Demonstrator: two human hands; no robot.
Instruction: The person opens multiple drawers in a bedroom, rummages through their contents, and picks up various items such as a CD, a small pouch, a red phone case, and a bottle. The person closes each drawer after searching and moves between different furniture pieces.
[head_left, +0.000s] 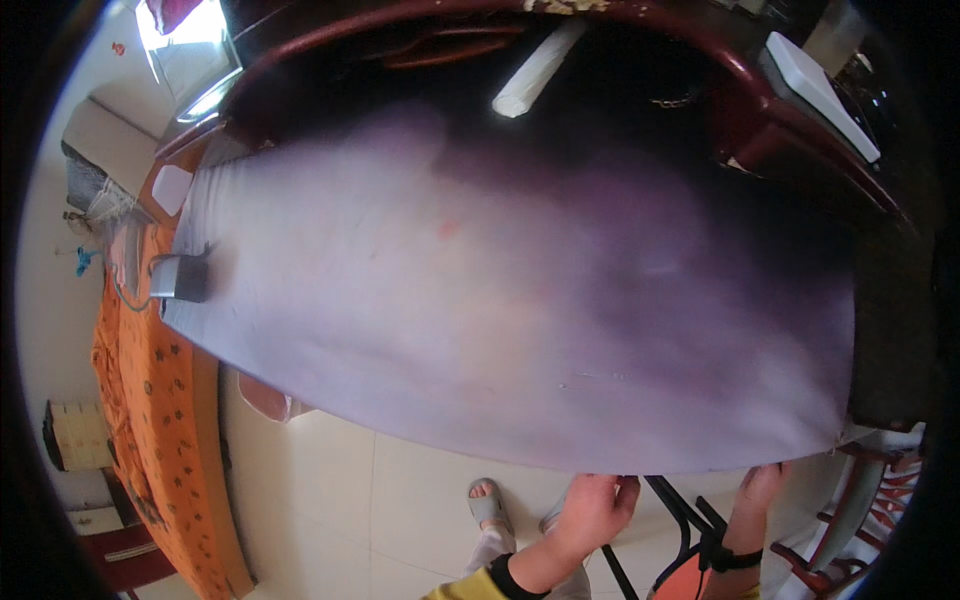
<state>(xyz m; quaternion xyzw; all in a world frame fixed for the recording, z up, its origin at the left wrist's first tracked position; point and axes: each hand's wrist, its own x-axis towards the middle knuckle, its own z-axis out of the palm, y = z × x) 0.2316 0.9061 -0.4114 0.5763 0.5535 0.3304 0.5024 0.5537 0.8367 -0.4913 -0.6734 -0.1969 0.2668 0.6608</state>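
Note:
A long board with a lilac cloth cover, which looks like an ironing board (420, 300), spans the view before me. At its near edge, right of the middle, is my left hand (602, 508), its fingertips hidden at or under the edge. My right hand (763, 486) touches the same edge farther right, its fingers partly hidden too; a black strap is round that wrist. Black metal legs (671, 502) show below the board between the hands. A grey box-like object (180, 278) with a cord stands on the board's far left end.
Beyond the board are a dark red wooden frame (765, 97), a white roll (536, 71) and a white flat object (821, 94). A bed with an orange sheet (169, 420) lies left, a red-framed chair (847, 517) right. My slippered feet (489, 504) are on the tiled floor.

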